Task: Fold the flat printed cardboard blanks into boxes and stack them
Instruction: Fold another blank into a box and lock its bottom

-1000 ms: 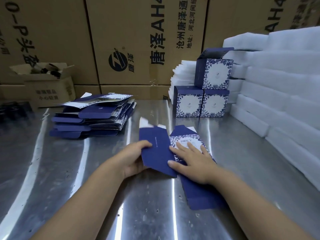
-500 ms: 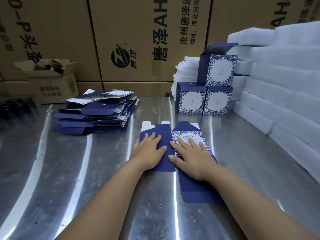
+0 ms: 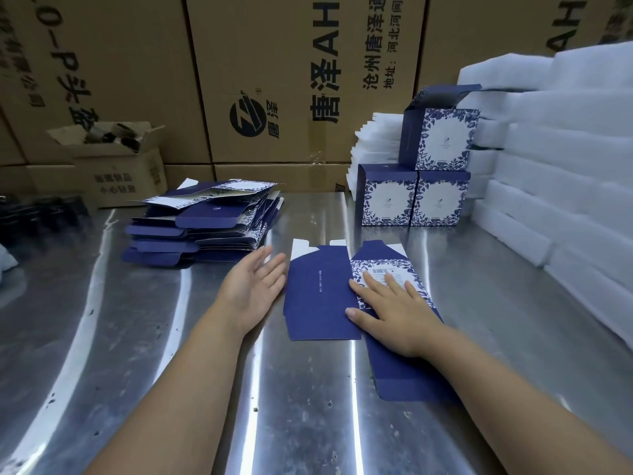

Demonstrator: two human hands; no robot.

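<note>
On the metal table (image 3: 137,337), one flat blue blank (image 3: 320,296) lies near the middle, folded so that one plain blue panel sits to the left and one flower-printed panel with a barcode label to the right. The right hand (image 3: 394,313) lies flat on the printed panel, all fingers straight and spread, pressing it down. The left hand (image 3: 251,289) is just beside the blank's left edge, palm turned inward, fingers straight and together, holding nothing; whether its fingertips touch the card I cannot tell. One untidy pile of flat blanks (image 3: 202,224) sits at the back left, too many to count. Three folded boxes (image 3: 416,176) stand at the back right: two side by side on the table and one on top of them with its lid flap up. White foam slabs (image 3: 561,166) are stacked along the right side, and thinner white sheets stand behind the boxes. Big brown cartons (image 3: 260,80) form the back wall, and one small open carton (image 3: 116,166) sits at the far left.
</note>
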